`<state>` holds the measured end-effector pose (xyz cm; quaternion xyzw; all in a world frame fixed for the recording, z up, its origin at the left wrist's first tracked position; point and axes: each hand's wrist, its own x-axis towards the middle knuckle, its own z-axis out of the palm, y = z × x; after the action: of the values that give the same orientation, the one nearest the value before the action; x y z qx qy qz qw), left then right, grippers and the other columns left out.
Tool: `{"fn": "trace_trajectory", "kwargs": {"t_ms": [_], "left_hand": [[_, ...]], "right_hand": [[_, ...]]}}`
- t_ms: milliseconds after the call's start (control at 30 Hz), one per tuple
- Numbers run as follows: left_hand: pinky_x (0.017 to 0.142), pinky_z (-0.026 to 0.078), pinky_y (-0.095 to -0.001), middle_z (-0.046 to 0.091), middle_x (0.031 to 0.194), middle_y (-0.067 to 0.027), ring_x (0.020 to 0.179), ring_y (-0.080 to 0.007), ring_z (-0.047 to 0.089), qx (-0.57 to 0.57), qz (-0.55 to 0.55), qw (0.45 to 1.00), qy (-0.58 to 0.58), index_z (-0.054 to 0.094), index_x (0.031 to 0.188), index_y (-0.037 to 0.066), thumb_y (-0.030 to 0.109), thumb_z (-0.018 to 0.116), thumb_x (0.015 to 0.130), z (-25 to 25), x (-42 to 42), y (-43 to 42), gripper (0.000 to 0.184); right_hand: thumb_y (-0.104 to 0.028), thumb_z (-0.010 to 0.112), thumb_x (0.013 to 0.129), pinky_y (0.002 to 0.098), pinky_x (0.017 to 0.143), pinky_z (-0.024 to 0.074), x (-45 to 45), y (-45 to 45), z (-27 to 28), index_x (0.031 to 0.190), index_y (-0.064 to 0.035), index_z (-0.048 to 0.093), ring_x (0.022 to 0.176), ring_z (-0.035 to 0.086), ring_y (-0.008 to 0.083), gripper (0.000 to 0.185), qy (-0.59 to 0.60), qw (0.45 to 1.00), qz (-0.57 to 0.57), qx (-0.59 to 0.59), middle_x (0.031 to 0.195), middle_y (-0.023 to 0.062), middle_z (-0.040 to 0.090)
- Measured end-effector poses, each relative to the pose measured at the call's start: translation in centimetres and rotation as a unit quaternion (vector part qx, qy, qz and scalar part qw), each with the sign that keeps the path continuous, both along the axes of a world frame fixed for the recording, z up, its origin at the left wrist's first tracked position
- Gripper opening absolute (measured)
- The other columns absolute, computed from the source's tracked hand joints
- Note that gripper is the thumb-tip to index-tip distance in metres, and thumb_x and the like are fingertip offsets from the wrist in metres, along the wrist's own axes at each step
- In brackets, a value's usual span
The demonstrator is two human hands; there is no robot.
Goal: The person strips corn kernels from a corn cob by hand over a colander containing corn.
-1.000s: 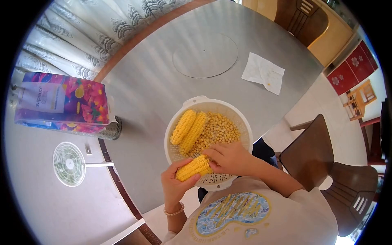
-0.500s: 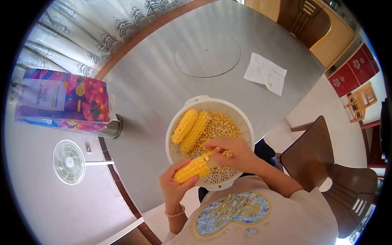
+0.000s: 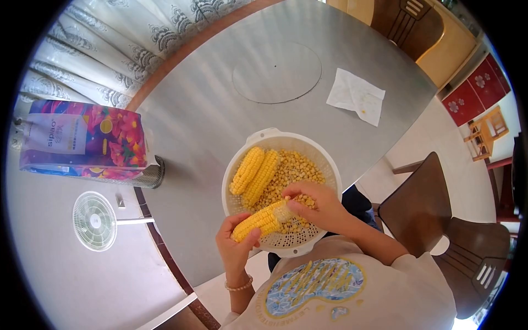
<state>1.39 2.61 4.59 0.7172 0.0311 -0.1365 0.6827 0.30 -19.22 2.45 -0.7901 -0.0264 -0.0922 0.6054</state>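
Note:
My left hand (image 3: 237, 242) is wrapped around the lower end of a corn cob (image 3: 258, 222), which slants over the near side of a white colander (image 3: 226, 190). Kernels are gone from the cob's upper right end, where the pale core shows. At that bare end my right hand (image 3: 322, 208) has its fingers curled, with loose kernels (image 3: 307, 201) between fingers and thumb. Two whole corn cobs (image 3: 260, 177) lie side by side in the colander's left part. Loose corn kernels (image 3: 300, 166) cover much of its bottom, and the holes show near the front.
The colander rests at the near edge of a grey table (image 3: 192, 132). A creased white tissue (image 3: 357, 96) lies farther back. On the left are a colourful tissue pack (image 3: 88, 137) and a white fan (image 3: 94, 221). Brown chairs (image 3: 415, 203) stand on the right.
My right thumb and fingers have shifted on the bare end, and more of the pale core shows. The cob has turned slightly, and my left hand still grips it.

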Motion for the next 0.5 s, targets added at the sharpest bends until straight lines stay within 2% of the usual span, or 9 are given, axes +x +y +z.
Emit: {"fn": "trace_trajectory", "kwargs": {"t_ms": [67,100,167,200,267,300,367,500], "left_hand": [[0.049,0.047,-0.0204,0.063,0.089,-0.0102,0.057,-0.0101,0.057,-0.014,-0.001,1.000,-0.004,0.057,0.102,-0.002,0.010,0.075,0.073,-0.1,0.1,0.0,0.037],[0.049,0.047,-0.0204,0.063,0.089,-0.0102,0.057,-0.0101,0.057,-0.013,-0.001,1.000,-0.004,0.057,0.102,-0.002,0.010,0.075,0.073,-0.1,0.1,0.0,0.037],[0.058,0.051,-0.0228,0.064,0.092,-0.0116,0.068,-0.0129,0.061,-0.039,0.009,0.999,0.007,0.055,0.102,-0.001,0.012,0.077,0.072,-0.2,0.1,0.0,0.040],[0.058,0.051,-0.0228,0.064,0.092,-0.0116,0.068,-0.0129,0.061,-0.039,0.009,0.999,0.006,0.055,0.102,-0.001,0.012,0.077,0.072,-0.6,0.2,0.1,0.040],[0.073,0.053,-0.0283,0.063,0.099,-0.0146,0.086,-0.0182,0.063,-0.018,-0.004,0.993,-0.115,0.054,0.102,0.000,0.010,0.078,0.070,-1.4,0.1,0.2,0.041],[0.073,0.053,-0.0283,0.063,0.099,-0.0146,0.086,-0.0182,0.063,-0.018,-0.005,0.993,-0.115,0.054,0.102,0.000,0.010,0.078,0.070,-1.3,0.1,0.1,0.041],[0.086,0.050,-0.0340,0.059,0.111,-0.0187,0.103,-0.0221,0.058,-0.083,-0.011,0.985,-0.153,0.053,0.101,0.001,0.006,0.079,0.068,-1.2,0.0,0.0,0.042],[0.089,0.049,-0.0355,0.055,0.119,-0.0204,0.108,-0.0252,0.056,-0.063,-0.040,0.978,-0.193,0.051,0.102,0.000,0.003,0.079,0.066,-1.6,-0.2,-0.1,0.046]], "right_hand": [[-0.016,0.063,0.082,0.0321,0.072,0.0479,0.1,-0.3,0.4,0.097,-0.0029,0.062,0.083,0.061,0.0224,0.020,-0.006,0.995,0.094,-0.020,0.090,0.0105,0.061],[-0.016,0.063,0.082,0.0321,0.072,0.0479,0.1,-0.3,0.5,0.097,-0.0029,0.062,0.083,0.061,0.0224,0.020,-0.006,0.995,0.094,-0.020,0.090,0.0105,0.061],[-0.019,0.063,0.084,0.0313,0.076,0.0481,0.0,-0.2,0.5,0.098,-0.0028,0.060,0.088,0.060,0.0202,0.022,0.071,0.991,0.102,0.039,0.093,0.0089,0.060],[-0.019,0.063,0.084,0.0313,0.076,0.0481,0.0,0.0,-0.2,0.098,-0.0028,0.060,0.088,0.060,0.0202,0.022,0.069,0.992,0.102,0.039,0.093,0.0089,0.060],[-0.024,0.060,0.088,0.0285,0.073,0.0500,0.1,0.5,-2.2,0.101,-0.0022,0.058,0.084,0.060,0.0172,0.026,0.120,0.968,0.009,0.219,0.092,0.0076,0.059],[-0.024,0.060,0.088,0.0285,0.073,0.0500,0.2,0.3,-2.0,0.101,-0.0022,0.058,0.084,0.060,0.0172,0.026,0.120,0.968,0.009,0.219,0.092,0.0076,0.059],[-0.029,0.055,0.092,0.0249,0.068,0.0515,0.5,-0.1,-1.1,0.106,-0.0018,0.054,0.076,0.060,0.0146,0.030,0.193,0.931,0.054,0.306,0.093,0.0077,0.058],[-0.031,0.051,0.094,0.0224,0.061,0.0512,0.3,0.0,0.6,0.108,-0.0005,0.052,0.068,0.060,0.0115,0.034,0.256,0.897,0.076,0.351,0.090,0.0072,0.058]]}}
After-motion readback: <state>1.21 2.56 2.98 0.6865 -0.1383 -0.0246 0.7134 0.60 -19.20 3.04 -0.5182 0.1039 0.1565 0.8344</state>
